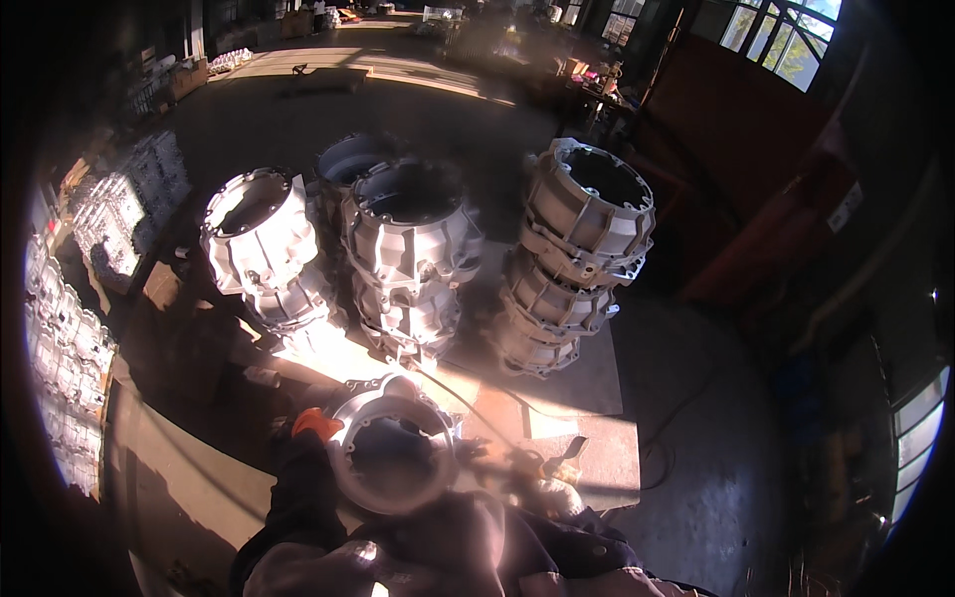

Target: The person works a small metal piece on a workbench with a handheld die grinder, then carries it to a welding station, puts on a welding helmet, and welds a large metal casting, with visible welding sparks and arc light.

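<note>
In the head view, a round grey metal housing is lying on the table just in front of the person, its wide opening facing up and its lower edge coming close to the dark clothing, with shadow darkening its inside. The left hand, showing as an orange glove, is touching the housing's left rim; its fingers are merging into one bright patch, so I cannot tell whether they are gripping or only resting there, and its sleeve is sinking into darkness. The right hand is blurring into glare and tan shapes to the right of the housing; I cannot tell whether it is open, closed or holding anything. Beyond, three stacks of similar housings are standing: the left stack, its foot washing out in sunlight; the middle stack, which is partly hiding another housing behind it; and the right stack, its lower left side hazing over. At the far left, piled pale castings are running into the black fisheye rim, which is cutting them off. In the upper right, a window is glowing above a dim reddish panel, whose lower part is fading into shadow.
</note>
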Motion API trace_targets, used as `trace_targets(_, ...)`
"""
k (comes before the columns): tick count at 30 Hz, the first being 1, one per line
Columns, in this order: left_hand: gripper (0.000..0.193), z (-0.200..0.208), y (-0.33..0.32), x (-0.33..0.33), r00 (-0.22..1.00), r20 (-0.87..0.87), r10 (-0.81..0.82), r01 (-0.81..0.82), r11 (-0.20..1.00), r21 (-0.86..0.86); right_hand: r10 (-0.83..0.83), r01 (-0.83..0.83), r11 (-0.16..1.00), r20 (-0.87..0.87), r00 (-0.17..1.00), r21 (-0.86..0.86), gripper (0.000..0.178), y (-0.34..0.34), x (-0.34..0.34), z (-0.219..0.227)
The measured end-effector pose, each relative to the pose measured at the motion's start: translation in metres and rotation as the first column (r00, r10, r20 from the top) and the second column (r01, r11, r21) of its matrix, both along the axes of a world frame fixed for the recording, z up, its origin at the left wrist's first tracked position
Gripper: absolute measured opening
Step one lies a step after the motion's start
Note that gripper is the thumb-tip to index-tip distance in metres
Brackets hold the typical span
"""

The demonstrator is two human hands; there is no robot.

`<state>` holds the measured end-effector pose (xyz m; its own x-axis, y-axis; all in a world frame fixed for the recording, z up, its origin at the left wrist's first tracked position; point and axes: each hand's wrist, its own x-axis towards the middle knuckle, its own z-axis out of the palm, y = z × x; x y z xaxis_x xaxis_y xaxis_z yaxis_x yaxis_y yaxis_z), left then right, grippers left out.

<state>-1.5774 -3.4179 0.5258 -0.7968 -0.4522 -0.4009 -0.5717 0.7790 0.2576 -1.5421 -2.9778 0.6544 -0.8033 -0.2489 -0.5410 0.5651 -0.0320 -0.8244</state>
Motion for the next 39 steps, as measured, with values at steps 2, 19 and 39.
trace_targets(2, 0.067, 0.025, 0.0, 0.021, 0.997, 0.006, 0.075, -0.076, 0.997, 0.011, 0.028, -0.028, 1.0, -0.022, 0.999, -0.011, 0.064, 0.006, 0.001, 0.002)
trace_targets(19, 0.035, 0.196, 0.202, 0.101, 0.801, -0.516, -0.303, 0.179, 0.944, -0.277, -0.141, 0.13, 0.99, -0.303, 0.942, -0.058, 0.061, 0.228, 0.037, 0.058)
trace_targets(39, 0.034, 0.203, 0.238, 0.116, 0.859, -0.471, -0.198, 0.085, 0.964, -0.25, 0.28, -0.321, 0.943, -0.319, 0.905, -0.083, 0.06, 0.132, 0.017, 0.081)
